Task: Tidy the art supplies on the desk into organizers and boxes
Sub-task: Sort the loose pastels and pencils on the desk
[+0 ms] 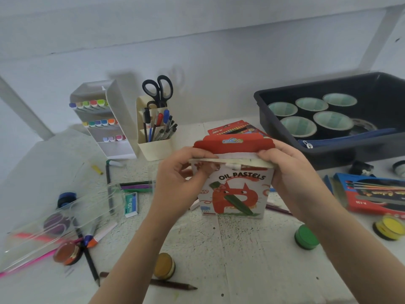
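Observation:
An oil pastels box (pixel 235 194) with a red cat on its front stands upright on the desk, its red flap (pixel 233 144) raised at the top. My left hand (pixel 182 178) grips the box's upper left corner, fingers curled over the top edge. My right hand (pixel 291 172) grips the upper right corner the same way. The box's contents are hidden by the flap and my fingers.
A cream pen organizer (pixel 153 132) with scissors and a white marker rack (pixel 103 119) stand at the back. A dark tray (pixel 383 154) with tape rolls sits back right. Loose pencils, markers, a clear case (pixel 54 222), paint pots (pixel 305 236) and a blue-red box (pixel 372 196) lie around.

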A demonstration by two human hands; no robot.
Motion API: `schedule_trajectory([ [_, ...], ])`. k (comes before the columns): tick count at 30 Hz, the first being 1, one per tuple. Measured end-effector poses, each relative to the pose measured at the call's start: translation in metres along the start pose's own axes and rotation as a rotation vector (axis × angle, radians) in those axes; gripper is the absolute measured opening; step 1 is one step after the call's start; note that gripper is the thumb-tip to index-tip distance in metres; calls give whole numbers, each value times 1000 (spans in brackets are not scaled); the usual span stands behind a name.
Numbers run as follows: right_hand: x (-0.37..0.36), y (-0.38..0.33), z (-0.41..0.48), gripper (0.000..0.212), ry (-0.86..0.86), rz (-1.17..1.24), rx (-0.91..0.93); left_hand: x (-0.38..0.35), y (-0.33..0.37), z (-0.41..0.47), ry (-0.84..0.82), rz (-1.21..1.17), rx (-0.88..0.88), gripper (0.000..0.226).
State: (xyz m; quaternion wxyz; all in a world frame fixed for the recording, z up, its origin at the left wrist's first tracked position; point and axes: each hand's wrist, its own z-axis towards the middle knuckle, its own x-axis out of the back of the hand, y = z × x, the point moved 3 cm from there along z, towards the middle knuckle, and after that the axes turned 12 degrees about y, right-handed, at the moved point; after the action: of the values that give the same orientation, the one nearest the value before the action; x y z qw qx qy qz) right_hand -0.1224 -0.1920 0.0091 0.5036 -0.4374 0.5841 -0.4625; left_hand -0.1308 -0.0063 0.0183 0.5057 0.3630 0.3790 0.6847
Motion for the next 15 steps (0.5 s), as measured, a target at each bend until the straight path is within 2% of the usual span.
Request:
schedule_trajectory([
  [6, 3, 4, -2, 39, -26, 217, -69, -3, -5, -2, 73, -121, 72, 26],
  [10, 4, 2, -3, 41, -36, 199, -47, -1, -7, -4, 115, -192, 67, 26],
  [15, 6, 1, -5, 42, -26, 314, -60, 1, -4, -2, 134, -189, 25, 20],
])
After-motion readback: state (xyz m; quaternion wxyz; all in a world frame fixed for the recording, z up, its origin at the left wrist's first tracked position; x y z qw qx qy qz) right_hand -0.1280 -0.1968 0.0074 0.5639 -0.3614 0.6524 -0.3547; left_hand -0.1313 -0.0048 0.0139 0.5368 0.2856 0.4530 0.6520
